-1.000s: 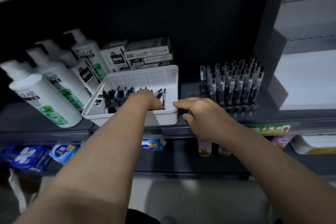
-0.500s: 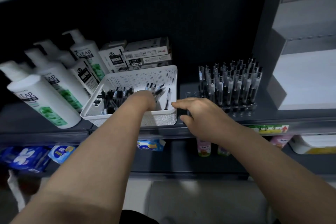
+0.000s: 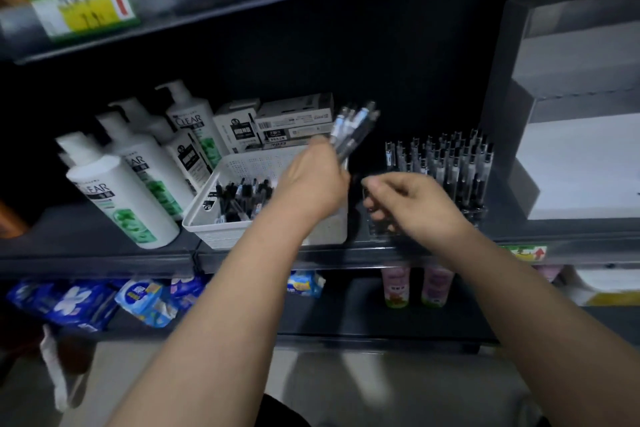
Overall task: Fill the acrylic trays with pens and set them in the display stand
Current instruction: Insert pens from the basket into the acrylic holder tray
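My left hand [image 3: 313, 180] is raised above the white perforated basket [image 3: 221, 232] and grips a bundle of pens [image 3: 351, 130] that points up and to the right. More loose pens [image 3: 239, 199] lie in the basket. My right hand [image 3: 412, 206] hovers at the front left corner of the clear acrylic tray [image 3: 375, 229], thumb and fingers pinched together; whether it touches the tray is unclear. The tray's back rows hold several upright pens [image 3: 446, 166]. The grey stepped display stand [image 3: 571, 107] rises on the right of the shelf.
White shampoo pump bottles [image 3: 117, 198] stand left of the basket. Pen boxes [image 3: 277, 126] are stacked behind it. The upper shelf edge carries a price tag [image 3: 83, 5]. Below the shelf lie blue packets [image 3: 104, 300] and pink tubes [image 3: 415, 286].
My left hand has come up out of the basket with a bundle of pens and moved right. The right hand has curled its fingers at the tray's corner. The head has tilted up.
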